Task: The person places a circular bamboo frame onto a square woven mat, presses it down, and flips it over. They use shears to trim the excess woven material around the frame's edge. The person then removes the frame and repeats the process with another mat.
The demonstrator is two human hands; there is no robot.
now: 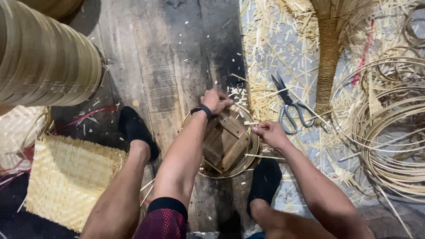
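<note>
**Hands on a round bamboo frame**

Left hand [215,101] curled over the far rim of the round frame [226,142] on the plank floor [159,66], between two black-shod feet. Right hand [270,133] at the right rim, fingers pinching a thin bamboo strip [250,123]. Scissors [290,107] just beyond, amid splinters; coiled strips [389,132] at right.

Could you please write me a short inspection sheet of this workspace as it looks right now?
Surface: worn wooden floor, strewn with offcuts.
Job's things: round hoop around a wooden frame, between the feet.
Clutter: scissors, woven mat, coiled strips, broom, stacked baskets.
Grips: left hand on the hoop's far rim; right hand pinches a thin strip.
Cables: nothing seen.
Surroundings: nothing seen beyond the floor.
</note>
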